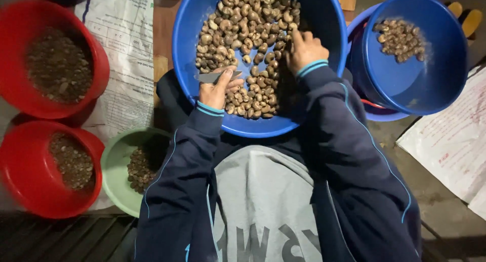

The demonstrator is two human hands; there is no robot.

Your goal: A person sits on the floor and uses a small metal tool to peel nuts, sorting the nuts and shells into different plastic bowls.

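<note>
Two hands work over the blue basin (324,19) of cashew nuts (248,44). The left hand (216,89) grips a small knife (210,77), blade ready. The right hand (304,50) curls closed, fingertips picking among the nuts.

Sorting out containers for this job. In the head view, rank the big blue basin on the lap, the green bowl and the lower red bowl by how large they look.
1. big blue basin, clearly largest.
2. and 3. lower red bowl and green bowl: they look alike; the sleeve hides part of the green one and the frame cuts the red one, so no ranking.
</note>
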